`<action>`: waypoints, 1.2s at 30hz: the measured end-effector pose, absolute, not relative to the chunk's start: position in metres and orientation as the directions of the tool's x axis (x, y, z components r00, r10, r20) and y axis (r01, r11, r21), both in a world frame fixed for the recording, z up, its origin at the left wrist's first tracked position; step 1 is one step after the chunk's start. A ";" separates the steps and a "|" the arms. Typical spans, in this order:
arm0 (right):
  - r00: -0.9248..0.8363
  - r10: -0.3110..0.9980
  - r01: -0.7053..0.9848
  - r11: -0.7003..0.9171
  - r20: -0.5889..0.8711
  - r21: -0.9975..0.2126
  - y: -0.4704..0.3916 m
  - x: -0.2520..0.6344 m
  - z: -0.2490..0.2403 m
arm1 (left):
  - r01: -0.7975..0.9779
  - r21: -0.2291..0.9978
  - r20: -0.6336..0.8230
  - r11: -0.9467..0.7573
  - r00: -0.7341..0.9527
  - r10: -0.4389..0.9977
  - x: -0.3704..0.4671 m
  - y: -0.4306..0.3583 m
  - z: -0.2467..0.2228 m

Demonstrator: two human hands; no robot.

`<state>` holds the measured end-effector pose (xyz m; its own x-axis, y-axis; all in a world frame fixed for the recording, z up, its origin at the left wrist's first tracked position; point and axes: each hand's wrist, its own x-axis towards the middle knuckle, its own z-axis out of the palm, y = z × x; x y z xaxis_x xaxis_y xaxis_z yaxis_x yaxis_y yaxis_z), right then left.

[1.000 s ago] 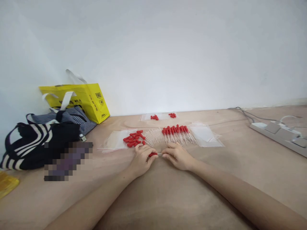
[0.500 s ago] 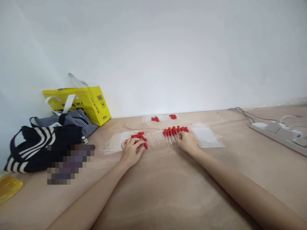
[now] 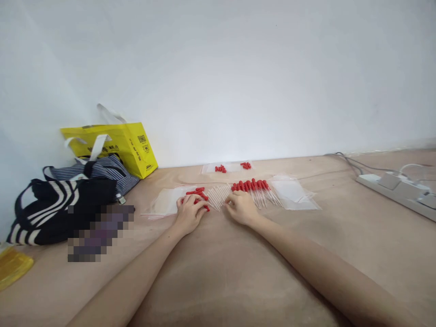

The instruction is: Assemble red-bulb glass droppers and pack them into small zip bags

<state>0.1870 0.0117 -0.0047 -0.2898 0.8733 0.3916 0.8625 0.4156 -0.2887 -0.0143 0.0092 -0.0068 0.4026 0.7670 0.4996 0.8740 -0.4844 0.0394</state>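
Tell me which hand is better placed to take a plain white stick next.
Probably the right hand: its fingertips are beside the white sticks, while the left hand is at the red pieces.

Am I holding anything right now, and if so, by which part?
It cannot be told: the left hand is over the loose red pieces and the right hand is at the bare sticks, with no clear grip visible.

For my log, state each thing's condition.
Left hand: on red pieces
Right hand: at bare sticks
Red pieces: loose, piled
Bare sticks: side by side
Red-topped sticks: in a row
Clear bags: flat
Power strip: plugs inserted
Yellow bag: upright
Striped bag: slumped
Black bag: slumped
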 end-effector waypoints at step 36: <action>-0.326 0.897 0.810 0.427 0.298 -0.401 -0.021 0.207 -0.015 | 0.742 0.078 0.506 -0.666 0.546 0.668 -0.017 0.005 -0.001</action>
